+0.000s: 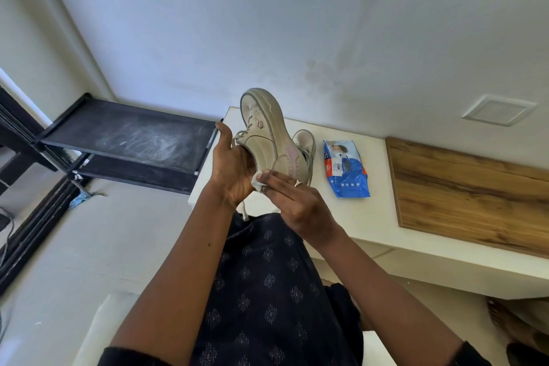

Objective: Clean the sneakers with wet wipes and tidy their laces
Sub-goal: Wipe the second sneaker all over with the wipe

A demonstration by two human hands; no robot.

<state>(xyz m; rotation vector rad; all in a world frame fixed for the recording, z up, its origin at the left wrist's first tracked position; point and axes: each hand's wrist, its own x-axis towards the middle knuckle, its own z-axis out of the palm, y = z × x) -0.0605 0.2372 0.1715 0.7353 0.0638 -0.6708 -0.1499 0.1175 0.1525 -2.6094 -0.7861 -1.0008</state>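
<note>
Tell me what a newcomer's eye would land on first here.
First the beige sneaker, held up at the centre by the left hand while the right hand presses a white wipe against its heel end. Next, the blue wet-wipe pack lying on the white table to the right, with the second sneaker behind the held one.
</note>
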